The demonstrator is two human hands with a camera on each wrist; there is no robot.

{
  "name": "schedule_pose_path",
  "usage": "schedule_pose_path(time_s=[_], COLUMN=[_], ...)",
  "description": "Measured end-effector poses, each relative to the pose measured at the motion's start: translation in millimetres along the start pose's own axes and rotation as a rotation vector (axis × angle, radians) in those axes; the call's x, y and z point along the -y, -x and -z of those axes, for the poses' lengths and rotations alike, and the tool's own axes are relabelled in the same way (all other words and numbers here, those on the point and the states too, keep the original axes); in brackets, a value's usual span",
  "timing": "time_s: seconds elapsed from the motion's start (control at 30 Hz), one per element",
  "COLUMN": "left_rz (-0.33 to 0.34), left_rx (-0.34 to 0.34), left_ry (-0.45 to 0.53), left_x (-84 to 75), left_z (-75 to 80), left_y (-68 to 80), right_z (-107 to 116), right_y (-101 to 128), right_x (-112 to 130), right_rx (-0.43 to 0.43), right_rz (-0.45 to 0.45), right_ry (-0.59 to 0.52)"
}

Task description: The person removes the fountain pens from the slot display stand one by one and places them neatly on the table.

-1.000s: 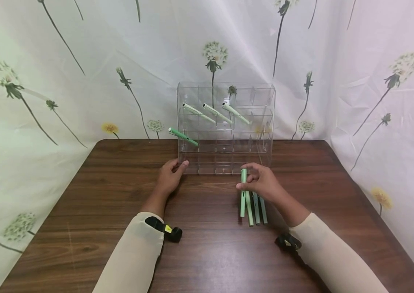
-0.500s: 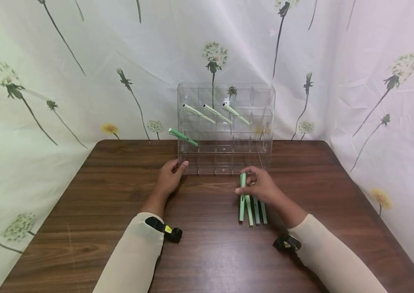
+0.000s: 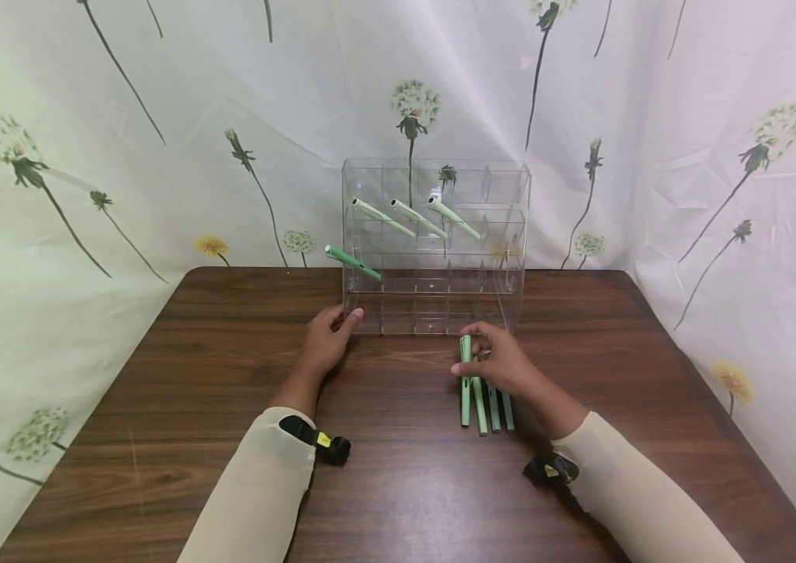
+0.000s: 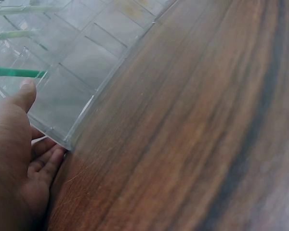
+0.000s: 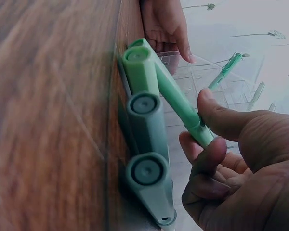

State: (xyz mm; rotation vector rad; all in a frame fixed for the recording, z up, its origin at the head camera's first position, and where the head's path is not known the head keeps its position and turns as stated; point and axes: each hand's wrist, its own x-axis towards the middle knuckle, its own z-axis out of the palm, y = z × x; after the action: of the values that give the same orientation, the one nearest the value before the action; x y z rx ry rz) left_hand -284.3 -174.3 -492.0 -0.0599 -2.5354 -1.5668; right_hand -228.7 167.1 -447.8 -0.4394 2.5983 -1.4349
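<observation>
My left hand [image 3: 328,340] holds the lower left corner of a clear plastic display rack [image 3: 433,306]; in the left wrist view the thumb lies along its side, with fingers curled at the bottom corner. My right hand [image 3: 503,361] pinches a mint-green pen [image 5: 176,98] between thumb and fingers near its upper end. That pen slants, its lower end close to the tabletop. Beside it on the table lie a light green pen [image 5: 138,72] and two grey-green pens, one in the middle [image 5: 149,118] and one nearest the right wrist camera [image 5: 151,180].
Three pale green pens, left [image 3: 384,218], middle [image 3: 419,219] and right [image 3: 456,218], lean in an upper tier of the rack. A darker green pen [image 3: 353,263] leans lower at left. A dandelion-printed curtain [image 3: 285,117] hangs behind the wooden table [image 3: 229,469].
My right hand has come slightly down and toward me, bringing the mint-green pen lower, then nearly stopped. The left hand and the rack stay in place.
</observation>
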Motion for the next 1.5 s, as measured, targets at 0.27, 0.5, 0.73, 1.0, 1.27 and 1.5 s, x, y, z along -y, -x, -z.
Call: schedule_pose_path(time_s=[0.27,0.5,0.73,1.0,1.27,1.5], left_rz=[-0.01,-0.009,-0.014,-0.004,-0.006,0.004], left_rx=[-0.006,-0.004,0.002,0.013,0.016,0.025], left_ry=[-0.006,-0.021,-0.01,-0.035,-0.031,-0.029], left_x=[-0.8,0.8,0.8,-1.4,-1.3,-1.2], left_z=[0.2,0.4,1.8,2.2,2.5,2.5], left_y=[-0.4,-0.9,0.0,1.0,0.5,0.9], right_z=[-0.5,-0.3,0.0,0.7,0.1,-0.6], right_y=[-2.5,-2.5,-5.2,-3.0,-4.7,-5.1], right_x=[-5.9,-10.3,-14.1,-13.8,-17.4,-19.9], right_rx=[-0.037,-0.025,-0.019,-0.012,0.008,0.032], right_rz=[0.051,0.076,0.152,0.113,0.104,0.113], right_ry=[0.127,0.177,0.259,0.317,0.332,0.34])
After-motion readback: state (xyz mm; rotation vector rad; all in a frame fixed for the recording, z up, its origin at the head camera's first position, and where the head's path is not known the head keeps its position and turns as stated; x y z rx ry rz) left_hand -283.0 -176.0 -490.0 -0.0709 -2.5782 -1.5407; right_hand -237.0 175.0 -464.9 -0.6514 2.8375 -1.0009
